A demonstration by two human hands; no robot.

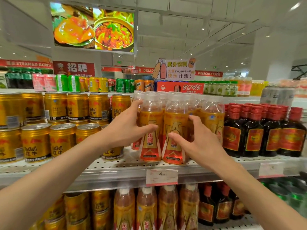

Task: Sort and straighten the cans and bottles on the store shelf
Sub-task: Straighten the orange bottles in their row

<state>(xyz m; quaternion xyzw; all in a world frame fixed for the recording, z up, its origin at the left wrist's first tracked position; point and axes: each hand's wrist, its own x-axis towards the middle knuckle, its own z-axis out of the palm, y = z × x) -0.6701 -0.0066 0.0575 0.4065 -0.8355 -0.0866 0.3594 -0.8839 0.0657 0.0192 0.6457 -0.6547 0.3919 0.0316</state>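
The left hand (pixel 126 128) is gripping the front-left orange bottle (pixel 150 130), thumb across the label and fingers curling round its far side. The right hand (pixel 197 141) is gripping the front-right orange bottle (pixel 174 130) in the same manner, thumb on the label and fingers reaching between it and the next bottle to the right. Both bottles are standing upright, side by side and touching, at the front edge of the perforated shelf (pixel 116 165).

Behind them, further orange bottles (pixel 211 117) are standing in tight rows, leaving no open room to the rear. Gold cans (pixel 63 140) are standing stacked two high to the left; one can (pixel 113 153) is sitting just beside the left bottle, under the left wrist. Dark bottles with red caps (pixel 269 131) are crowding the right side, near the right hand.

A bare strip of shelf is lying open in front of the gold cans and dark bottles. A price tag (pixel 162 177) is hanging on the shelf rail directly below the two held bottles. On the shelf below, more cans and bottles (pixel 146 209) are standing.
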